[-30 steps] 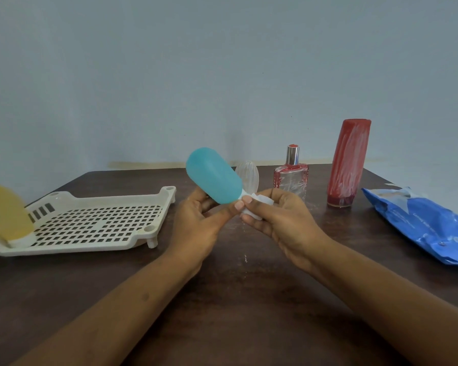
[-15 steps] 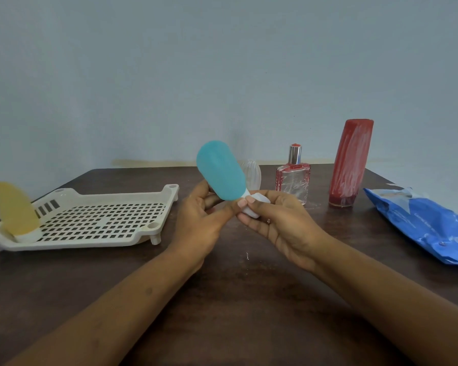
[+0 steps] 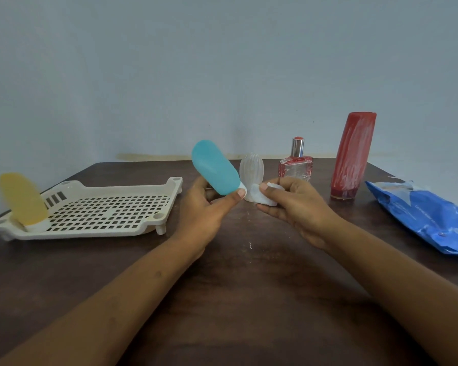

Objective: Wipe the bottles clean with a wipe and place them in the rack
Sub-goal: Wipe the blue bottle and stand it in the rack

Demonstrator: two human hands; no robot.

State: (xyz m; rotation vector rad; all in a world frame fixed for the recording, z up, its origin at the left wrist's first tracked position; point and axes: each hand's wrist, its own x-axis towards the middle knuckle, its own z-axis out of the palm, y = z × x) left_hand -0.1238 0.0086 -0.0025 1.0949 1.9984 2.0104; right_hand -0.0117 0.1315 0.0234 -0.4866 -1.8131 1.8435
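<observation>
Head view, centre frame: left hand (image 3: 204, 210) raised above desk (image 3: 222, 299), grip clamped on lower end of turquoise bottle (image 3: 214, 167), whose body slants to upper left. Right hand (image 3: 294, 204) just right of it, grip pinching folded wipe (image 3: 262, 195) beside bottle's lower end. Left edge: yellow bottle (image 3: 21, 199) stands in rack (image 3: 111, 212).

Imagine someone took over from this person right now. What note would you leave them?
Left hand grips the blue bottle near its cap, tilted in the air. Right hand pinches the wipe beside that cap.
Done: the yellow bottle sits in the rack, at its left end.
Left: finish the blue bottle and rack it, then the clear ribbed bottle, perfume bottle and red bottle, all upright on the table. The wipes pack lies at the right.
</observation>
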